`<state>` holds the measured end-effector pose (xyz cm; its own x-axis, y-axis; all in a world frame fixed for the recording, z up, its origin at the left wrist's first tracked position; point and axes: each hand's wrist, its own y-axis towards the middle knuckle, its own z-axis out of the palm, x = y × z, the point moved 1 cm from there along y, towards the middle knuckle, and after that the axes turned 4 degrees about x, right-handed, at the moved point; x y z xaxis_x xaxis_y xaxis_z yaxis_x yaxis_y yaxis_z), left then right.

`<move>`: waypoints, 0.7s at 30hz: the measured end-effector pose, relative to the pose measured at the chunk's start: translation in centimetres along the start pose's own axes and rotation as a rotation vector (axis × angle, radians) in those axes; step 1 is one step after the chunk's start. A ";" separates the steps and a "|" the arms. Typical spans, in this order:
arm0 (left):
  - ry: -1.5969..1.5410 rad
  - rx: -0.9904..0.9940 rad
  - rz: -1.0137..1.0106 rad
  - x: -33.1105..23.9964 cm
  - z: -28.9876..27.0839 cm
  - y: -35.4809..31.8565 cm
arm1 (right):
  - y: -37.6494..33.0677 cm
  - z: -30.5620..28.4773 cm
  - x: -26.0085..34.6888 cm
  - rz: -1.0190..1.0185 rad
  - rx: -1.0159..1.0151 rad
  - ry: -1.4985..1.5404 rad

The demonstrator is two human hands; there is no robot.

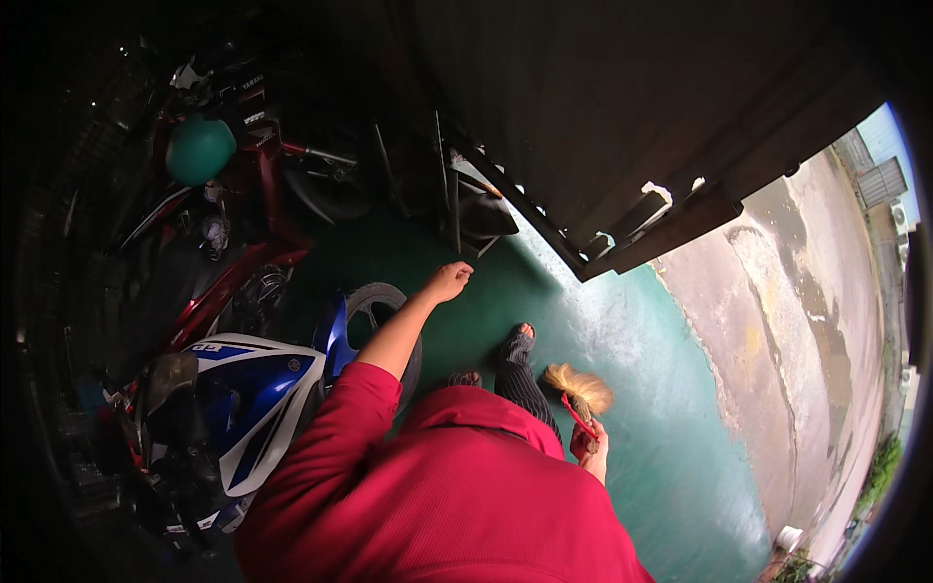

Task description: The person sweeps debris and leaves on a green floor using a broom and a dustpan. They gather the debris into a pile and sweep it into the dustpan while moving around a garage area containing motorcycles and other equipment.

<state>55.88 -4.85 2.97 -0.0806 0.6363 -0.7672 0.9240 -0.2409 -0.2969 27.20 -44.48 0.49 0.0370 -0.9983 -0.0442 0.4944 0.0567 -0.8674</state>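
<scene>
My right hand [594, 452] is closed round the handle of a broom [580, 387] at my right side. Red shows at its grip, and its straw-coloured bristles fan out ahead, over the green floor [637, 360]. My left arm, in a red sleeve, reaches forward over the floor. At its end my left hand [449, 282] has its fingers curled in, with nothing visible in them. Just beyond that hand stand thin dark upright panels [452, 209] and a dark angular piece [483, 216], both apart from it.
A blue and white motorcycle [267, 384] stands close on my left. Beyond it is a dark red motorcycle [267, 209] with a green helmet [200, 151]. A large dark panel with a ragged lower edge [632, 257] hangs ahead. Cracked concrete [777, 321] lies to the right.
</scene>
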 end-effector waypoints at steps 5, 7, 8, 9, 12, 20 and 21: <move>-0.365 -0.091 -0.239 1.3 -4.3 6.5 | 2.5 9.6 1.5 0.177 -0.201 -0.288; -0.404 -0.221 -0.376 3.0 -6.7 9.0 | 6.4 9.9 4.9 0.243 -0.196 -0.370; -0.419 -0.247 -0.395 3.6 -7.9 10.2 | 6.8 11.3 5.1 0.218 -0.205 -0.363; -0.435 -0.272 -0.411 4.2 -9.1 11.7 | 7.2 12.7 5.3 0.178 -0.209 -0.361; -0.414 -0.265 -0.432 4.7 -13.3 15.9 | 8.6 16.9 5.0 0.062 -0.193 -0.442; 0.049 -0.090 -0.435 14.6 -21.7 33.0 | 13.6 20.4 2.6 -0.861 -0.016 -2.298; 0.167 -0.122 -0.412 13.7 -22.4 35.3 | 13.8 20.7 1.7 -0.974 -0.011 -2.457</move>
<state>95.80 11.77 -5.29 -0.3982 0.7729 -0.4940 0.8658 0.1387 -0.4809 52.05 -45.17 -1.34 0.2726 0.8717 0.4072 0.9322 -0.1346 -0.3360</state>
